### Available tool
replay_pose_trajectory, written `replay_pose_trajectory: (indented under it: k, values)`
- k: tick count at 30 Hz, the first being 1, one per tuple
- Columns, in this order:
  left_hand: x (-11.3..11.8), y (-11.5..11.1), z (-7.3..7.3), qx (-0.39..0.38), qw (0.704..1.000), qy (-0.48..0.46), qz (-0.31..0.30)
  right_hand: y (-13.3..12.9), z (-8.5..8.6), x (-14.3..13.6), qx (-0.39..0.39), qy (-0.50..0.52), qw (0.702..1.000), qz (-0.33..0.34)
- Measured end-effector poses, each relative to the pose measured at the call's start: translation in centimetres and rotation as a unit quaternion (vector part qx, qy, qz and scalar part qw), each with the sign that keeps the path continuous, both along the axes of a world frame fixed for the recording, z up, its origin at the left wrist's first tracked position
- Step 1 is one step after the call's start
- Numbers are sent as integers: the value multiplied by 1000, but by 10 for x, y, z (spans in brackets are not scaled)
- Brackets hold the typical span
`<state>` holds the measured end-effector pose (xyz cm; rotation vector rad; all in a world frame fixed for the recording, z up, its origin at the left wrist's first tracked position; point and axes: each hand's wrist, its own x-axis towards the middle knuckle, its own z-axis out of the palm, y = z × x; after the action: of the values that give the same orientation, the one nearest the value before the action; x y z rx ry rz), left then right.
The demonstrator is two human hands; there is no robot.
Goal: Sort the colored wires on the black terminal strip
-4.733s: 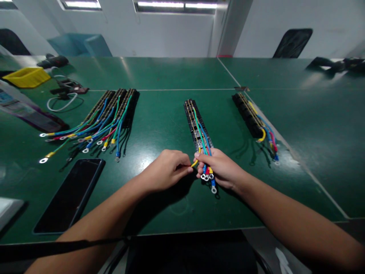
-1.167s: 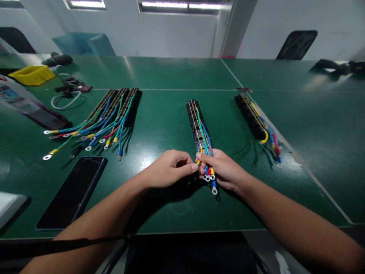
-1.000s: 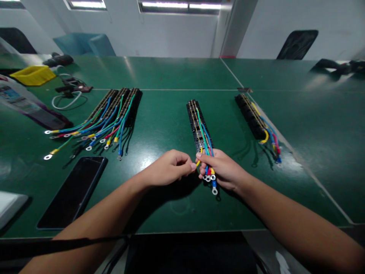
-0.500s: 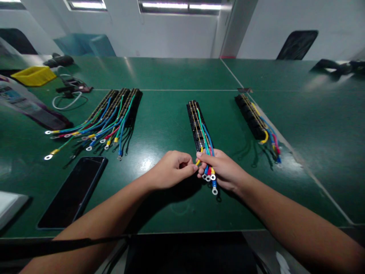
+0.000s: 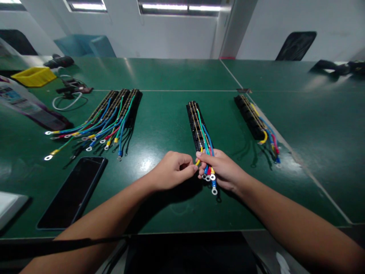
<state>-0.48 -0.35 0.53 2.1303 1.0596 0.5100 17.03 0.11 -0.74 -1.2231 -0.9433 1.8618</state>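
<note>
In front of me lies a long black socket strip [image 5: 194, 121] with bare metal rails and green, blue, red and yellow wires. My right hand [image 5: 224, 167] is closed around the wires at its near end; their ring terminals [image 5: 213, 182] stick out below the fingers. Between the thumb and fingertips of my left hand [image 5: 177, 169] is the end of a short yellow wire [image 5: 199, 161], bent toward the left. The tip of that wire is hidden in the pinch. My right thumb rests beside the yellow wire.
Several similar wired strips [image 5: 121, 104] lie side by side at left; another strip [image 5: 249, 116] is at right. A phone [image 5: 74, 192], a plastic bottle [image 5: 31, 102], a yellow tray [image 5: 34, 77] and a coiled cable [image 5: 67, 102] sit on the left of the green table [image 5: 165, 114].
</note>
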Motion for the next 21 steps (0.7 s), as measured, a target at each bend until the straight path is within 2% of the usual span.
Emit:
replay_pose_trajectory:
  k: [6,14,21]
  values:
    - [4,-3,-2,109,993,40,-18,0,2,0,4,3,1000,-7]
    - [4,0,-1,61,998,24,-22,1,-3,0,14,4,1000,9]
    - [5,-1,-4,93,995,36,-20,0,0,-1,1,1,1000,-1]
